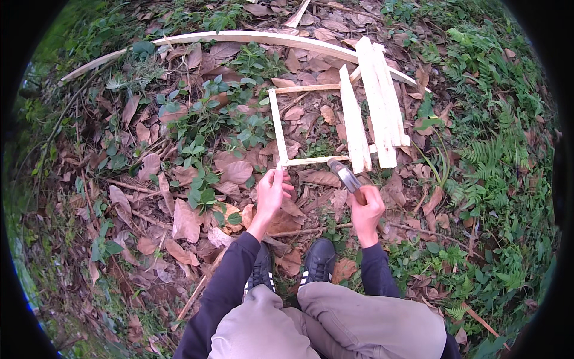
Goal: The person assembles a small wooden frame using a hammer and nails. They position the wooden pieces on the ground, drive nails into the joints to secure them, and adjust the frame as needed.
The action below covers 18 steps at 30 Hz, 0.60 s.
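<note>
A light wooden frame (277, 127) of thin strips lies on the leafy ground in front of me. My left hand (271, 192) pinches its near left corner between the fingertips. In my right hand (366, 210) is a hammer (347, 178), gripped by the handle, its metal head beside the frame's near strip. A pale board (355, 122) lies across the frame's right part. Further right, several more boards (381, 105) lie side by side over the frame's end and hide part of it. No nail can be made out.
Beyond the frame, a long pale wooden strip (257, 37) stretches across the ground, passing by the boards' far ends. Dry leaves (187, 222) and low green plants (203, 194) surround the work. My shoes (318, 261) are close below the hands. Ferns (478, 164) grow at right.
</note>
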### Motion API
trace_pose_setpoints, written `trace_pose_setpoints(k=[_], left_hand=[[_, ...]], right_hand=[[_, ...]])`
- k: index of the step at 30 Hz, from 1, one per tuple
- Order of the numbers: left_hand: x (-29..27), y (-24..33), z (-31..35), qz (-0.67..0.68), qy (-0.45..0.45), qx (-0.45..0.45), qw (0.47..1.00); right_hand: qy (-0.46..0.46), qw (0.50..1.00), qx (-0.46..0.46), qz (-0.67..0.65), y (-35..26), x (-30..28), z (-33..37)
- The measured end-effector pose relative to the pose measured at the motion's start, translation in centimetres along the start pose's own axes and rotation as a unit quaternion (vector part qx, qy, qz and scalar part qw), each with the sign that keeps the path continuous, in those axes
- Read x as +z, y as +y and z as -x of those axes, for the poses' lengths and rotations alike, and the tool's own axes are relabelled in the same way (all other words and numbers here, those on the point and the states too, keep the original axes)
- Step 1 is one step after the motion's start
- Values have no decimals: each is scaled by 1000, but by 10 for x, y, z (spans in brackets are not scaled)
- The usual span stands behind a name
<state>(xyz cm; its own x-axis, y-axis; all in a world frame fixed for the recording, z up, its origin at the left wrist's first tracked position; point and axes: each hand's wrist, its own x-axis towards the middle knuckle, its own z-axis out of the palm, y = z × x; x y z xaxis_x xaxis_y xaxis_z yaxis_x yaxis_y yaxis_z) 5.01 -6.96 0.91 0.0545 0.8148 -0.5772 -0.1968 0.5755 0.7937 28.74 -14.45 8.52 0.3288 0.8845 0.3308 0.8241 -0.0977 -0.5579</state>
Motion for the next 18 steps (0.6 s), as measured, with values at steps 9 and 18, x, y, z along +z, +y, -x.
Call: trace_pose_setpoints(k=[9,18], left_hand=[[-8,11,-6,-267,47,353,895],[-21,-9,-28,-166,49,172,970]], right_hand=[[-175,969,162,-68,-37,18,26],[-249,942,168,-148,-52,35,21]])
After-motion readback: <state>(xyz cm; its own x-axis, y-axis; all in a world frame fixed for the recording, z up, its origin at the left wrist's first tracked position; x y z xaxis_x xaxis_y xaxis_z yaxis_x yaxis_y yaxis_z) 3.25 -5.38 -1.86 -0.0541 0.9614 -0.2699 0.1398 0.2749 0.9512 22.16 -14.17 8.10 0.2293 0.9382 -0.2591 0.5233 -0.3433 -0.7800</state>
